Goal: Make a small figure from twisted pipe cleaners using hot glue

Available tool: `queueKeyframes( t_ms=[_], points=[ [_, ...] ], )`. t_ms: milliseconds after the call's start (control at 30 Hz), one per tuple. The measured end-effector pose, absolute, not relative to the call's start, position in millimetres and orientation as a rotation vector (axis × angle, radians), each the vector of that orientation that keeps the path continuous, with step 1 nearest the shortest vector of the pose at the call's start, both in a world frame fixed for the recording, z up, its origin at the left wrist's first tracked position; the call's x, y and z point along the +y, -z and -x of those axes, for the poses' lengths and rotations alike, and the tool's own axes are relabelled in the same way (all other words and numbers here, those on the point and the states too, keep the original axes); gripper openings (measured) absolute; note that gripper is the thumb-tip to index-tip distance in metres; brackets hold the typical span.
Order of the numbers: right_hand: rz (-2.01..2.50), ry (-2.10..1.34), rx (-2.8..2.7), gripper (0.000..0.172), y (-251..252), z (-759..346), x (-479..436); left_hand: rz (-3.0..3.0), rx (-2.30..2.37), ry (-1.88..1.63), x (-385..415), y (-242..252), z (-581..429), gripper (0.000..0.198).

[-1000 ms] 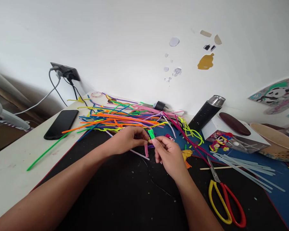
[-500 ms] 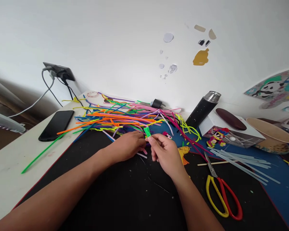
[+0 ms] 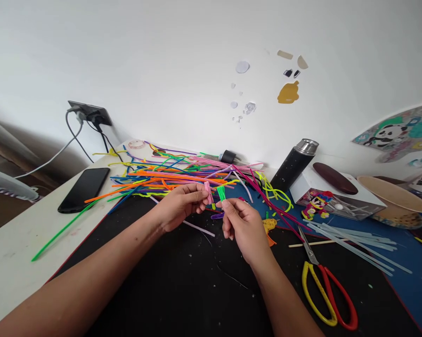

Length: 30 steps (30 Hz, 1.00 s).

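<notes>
My left hand (image 3: pixel 184 203) pinches a small bundle of short pink pipe cleaners (image 3: pixel 209 192) upright between thumb and fingers. Close beside it, my right hand (image 3: pixel 242 222) grips a short green pipe-cleaner bundle (image 3: pixel 221 192), its top fanning out above the thumb. A narrow gap separates the two bundles. Between the hands a purple piece (image 3: pixel 217 216) lies lower down. Behind them spreads a heap of long, many-coloured pipe cleaners (image 3: pixel 154 175).
Scissors (image 3: pixel 312 262) with yellow and red handles lie at right, near pale glue sticks (image 3: pixel 358 243) and a yellow glue gun (image 3: pixel 269 227). A black flask (image 3: pixel 291 166) leans by a white box (image 3: pixel 302 187). A phone (image 3: pixel 84 189) lies at left on the table.
My left hand has risen from low beside the right hand, turned, and now shows the pink bundle upright. The green bundle has shifted slightly right. The camera view has tilted up a little.
</notes>
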State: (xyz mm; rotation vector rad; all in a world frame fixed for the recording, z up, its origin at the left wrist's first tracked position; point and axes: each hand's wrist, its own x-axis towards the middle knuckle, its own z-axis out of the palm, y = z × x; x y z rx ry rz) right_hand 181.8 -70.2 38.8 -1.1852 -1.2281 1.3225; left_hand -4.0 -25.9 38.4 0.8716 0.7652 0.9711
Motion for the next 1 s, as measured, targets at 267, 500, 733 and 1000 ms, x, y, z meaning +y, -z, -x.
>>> queueKeyframes(
  t_ms=[267,500,733,1000],
  points=[
    [1.201,-1.293,-1.266,0.041,-36.3,-181.5,-70.8,-0.9,0.731,-0.95,-33.4,-39.4,-1.6,0.032],
    [1.234,-1.255,-1.33,0.041,-37.8,-180.8,-71.1,-0.99,0.771,-0.971,-35.3,-42.0,-2.3,0.033],
    [1.244,-1.202,-1.49,0.039,-33.3,-180.1,-73.1,-1.077,0.785,-0.923,-32.9,-41.1,0.8,0.033],
    [1.286,-1.127,-1.573,0.041,-32.5,-179.0,-73.4,-1.19,0.806,-0.887,-33.1,-42.9,0.4,0.035]
  ],
)
